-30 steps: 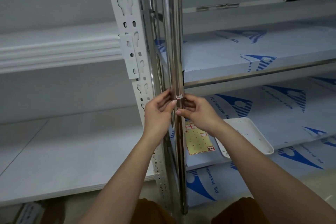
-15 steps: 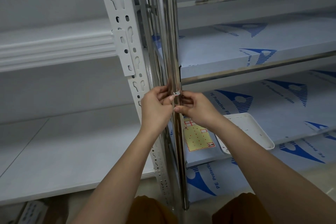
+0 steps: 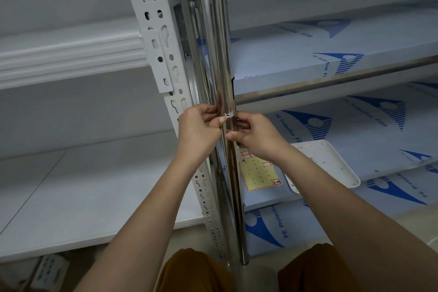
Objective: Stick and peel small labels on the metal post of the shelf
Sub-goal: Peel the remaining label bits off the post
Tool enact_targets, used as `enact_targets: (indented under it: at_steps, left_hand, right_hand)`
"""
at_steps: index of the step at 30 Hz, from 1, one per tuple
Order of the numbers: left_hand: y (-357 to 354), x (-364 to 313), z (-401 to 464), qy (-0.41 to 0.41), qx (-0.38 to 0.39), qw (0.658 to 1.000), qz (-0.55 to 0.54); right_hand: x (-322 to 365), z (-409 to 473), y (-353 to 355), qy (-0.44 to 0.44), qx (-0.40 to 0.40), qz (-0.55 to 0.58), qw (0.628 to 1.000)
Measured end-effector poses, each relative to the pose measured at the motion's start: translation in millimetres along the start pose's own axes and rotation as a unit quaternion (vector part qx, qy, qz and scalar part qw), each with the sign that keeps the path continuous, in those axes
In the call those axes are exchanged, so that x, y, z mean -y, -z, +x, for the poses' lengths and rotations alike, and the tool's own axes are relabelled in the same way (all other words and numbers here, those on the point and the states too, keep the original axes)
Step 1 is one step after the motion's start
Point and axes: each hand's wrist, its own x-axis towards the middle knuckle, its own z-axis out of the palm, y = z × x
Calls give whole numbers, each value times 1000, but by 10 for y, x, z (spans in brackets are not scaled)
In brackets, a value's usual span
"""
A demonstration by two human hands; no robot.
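shiny metal post [image 3: 214,54] between two hands. left hand [image 3: 199,129] and right hand [image 3: 254,136] both curled, pinching one small white label [image 3: 228,115] right against the post. half stuck or half peeled, cannot tell. more labels waiting on yellow sheet [image 3: 258,173].

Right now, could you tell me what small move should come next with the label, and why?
Probably press the small label flat onto the metal post: both the left hand and the right hand have it at the post, but it looks crumpled.
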Motion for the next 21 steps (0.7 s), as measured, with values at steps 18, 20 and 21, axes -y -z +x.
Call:
enact_targets:
  at_steps: [18,20,21]
  left_hand:
    - [-5,60,-13,8,-10,1000,-17]
    - [-12,76,-34,14,-9,998,-54]
    - [-12,78,-39,15,-4,998,-68]
  right_hand:
    - [5,-28,-30,16,-18,-20,1000]
    - [11,-38,-25,18,-17,-19,1000]
    - [13,-41,-25,19,-16,-20,999]
